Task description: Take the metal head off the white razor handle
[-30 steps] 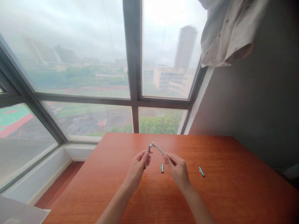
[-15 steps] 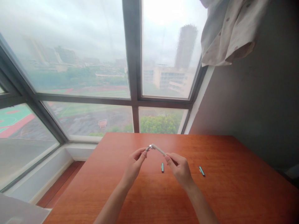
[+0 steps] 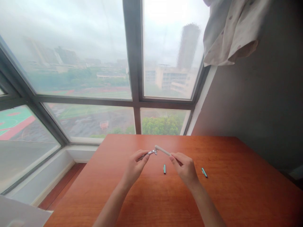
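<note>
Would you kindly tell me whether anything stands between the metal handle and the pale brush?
Nothing visible does. The metal handle in the left hand has its silver end close to the tip of the pale brush in the right hand; whether they touch is unclear. A green-striped piece and another lie on the table, outside that gap.

- One left hand [image 3: 135, 164] and one right hand [image 3: 186, 168] are gripping, making two.
- One metal handle [image 3: 152, 152] is sitting in the left hand.
- One pale stick [image 3: 163, 150] is sitting in the right hand.
- One blade [image 3: 164, 169] and another blade [image 3: 204, 172] are lying on the bench [image 3: 94, 189], making two.
- One bench is carrying them.
- One cloth [image 3: 227, 41] is hanging.
- One tower [image 3: 188, 45] is standing outside.
</note>
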Action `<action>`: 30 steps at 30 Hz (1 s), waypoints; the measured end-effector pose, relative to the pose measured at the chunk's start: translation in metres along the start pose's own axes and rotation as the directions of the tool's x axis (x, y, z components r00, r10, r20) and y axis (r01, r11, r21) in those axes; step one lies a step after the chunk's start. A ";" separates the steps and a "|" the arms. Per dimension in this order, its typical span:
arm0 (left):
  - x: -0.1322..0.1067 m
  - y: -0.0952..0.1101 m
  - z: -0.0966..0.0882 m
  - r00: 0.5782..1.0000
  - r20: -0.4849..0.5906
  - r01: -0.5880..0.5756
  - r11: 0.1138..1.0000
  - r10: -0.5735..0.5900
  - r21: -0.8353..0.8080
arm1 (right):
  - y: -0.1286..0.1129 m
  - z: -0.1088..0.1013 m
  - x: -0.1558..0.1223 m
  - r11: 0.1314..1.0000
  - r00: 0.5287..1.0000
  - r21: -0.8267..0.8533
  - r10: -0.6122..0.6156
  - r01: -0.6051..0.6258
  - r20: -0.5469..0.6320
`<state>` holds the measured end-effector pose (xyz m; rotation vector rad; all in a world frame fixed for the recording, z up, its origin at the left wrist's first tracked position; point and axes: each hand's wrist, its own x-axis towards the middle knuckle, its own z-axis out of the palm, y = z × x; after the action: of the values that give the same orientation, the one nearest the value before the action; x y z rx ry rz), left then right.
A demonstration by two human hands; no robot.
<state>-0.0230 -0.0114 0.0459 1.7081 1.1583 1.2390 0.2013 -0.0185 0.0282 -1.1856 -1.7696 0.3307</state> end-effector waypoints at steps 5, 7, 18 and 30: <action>0.000 -0.003 -0.002 0.997 -0.033 -0.070 0.995 0.072 0.074 | 0.001 -0.002 0.000 0.999 0.999 0.015 0.031 -0.032 0.033; 0.000 -0.006 -0.002 0.996 -0.032 -0.084 0.991 0.088 0.108 | 0.000 -0.002 0.000 0.999 0.998 0.011 0.035 -0.036 0.043; 0.000 -0.012 -0.002 0.994 -0.036 -0.100 0.982 0.107 0.160 | 0.001 -0.004 0.000 0.999 0.999 -0.024 0.028 -0.027 0.046; 0.000 -0.010 -0.002 0.991 -0.036 -0.121 0.972 0.131 0.202 | 0.001 -0.005 0.001 0.998 0.998 -0.055 0.018 -0.015 0.057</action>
<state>-0.0276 -0.0079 0.0369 1.9347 1.2554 1.2829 0.2062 -0.0189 0.0309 -1.2409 -1.8294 0.3304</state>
